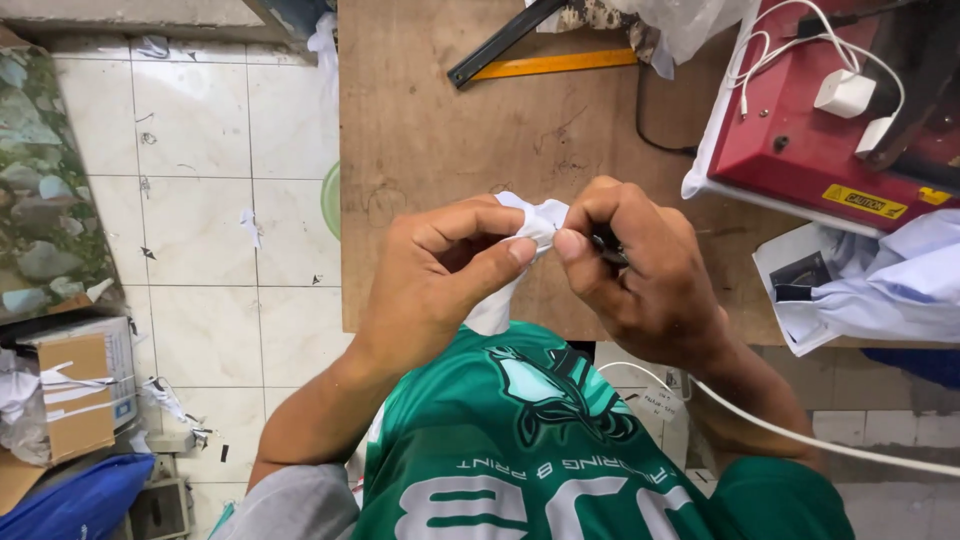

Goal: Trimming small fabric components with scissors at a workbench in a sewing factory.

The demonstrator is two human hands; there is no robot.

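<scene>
White scrap (535, 222): your left hand (440, 285) and right hand (640, 275) cover most of it; shape unreadable.
Dark tool (607, 250): buried in your right fist, kind unclear.
Green jersey (530, 440): cut off at bottom edge.
Red press (800, 140): runs past upper right corner.
Cardboard box (75, 395): clipped at left edge.

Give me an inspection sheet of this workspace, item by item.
Surface: wooden table, scuffed.
Job's things: white fabric piece pinched by both hands; small dark tool in right hand.
Clutter: yellow ruler, black bar, light blue cloth, red press machine.
Hands: left hand, right hand, both shut on the fabric.
Cables: white cable, black cord.
Surroundings: tiled floor with scraps, cardboard box.
</scene>
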